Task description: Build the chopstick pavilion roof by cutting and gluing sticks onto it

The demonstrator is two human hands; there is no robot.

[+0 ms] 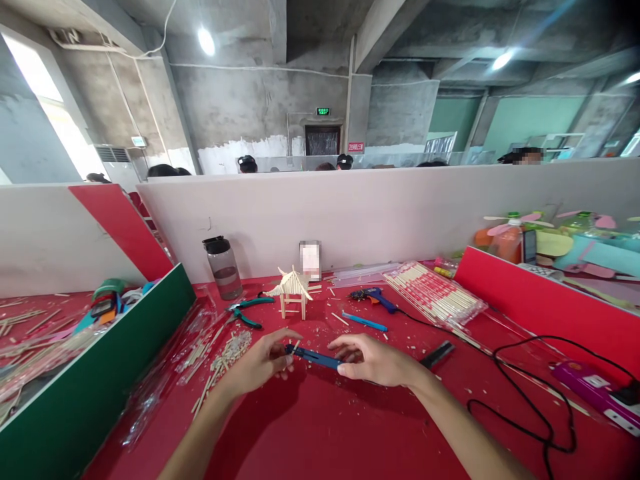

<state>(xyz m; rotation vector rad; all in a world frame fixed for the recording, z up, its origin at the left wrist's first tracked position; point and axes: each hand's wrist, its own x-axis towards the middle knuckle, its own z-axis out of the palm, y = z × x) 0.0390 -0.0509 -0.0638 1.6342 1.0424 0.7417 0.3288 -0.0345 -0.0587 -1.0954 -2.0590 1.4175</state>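
Both my hands hold one blue utility knife (pixel 314 359) low over the red table (pixel 320 427). My left hand (pixel 260 363) pinches its left end with closed fingers, and a thin wooden stick seems to lie at that tip. My right hand (pixel 373 360) grips the knife's right end, fingers curled round it. Just behind the hands stands a small pavilion model (pixel 291 291) built of wooden sticks.
Green-handled pliers (pixel 246 312), a blue glue gun (pixel 373 297), a blue pen (pixel 365 322), a pack of sticks (pixel 434 293) and a bottle (pixel 223 268) lie behind. Loose sticks (pixel 220 357) are at left. A black cable (pixel 525 393) runs at right. Partition walls enclose the table.
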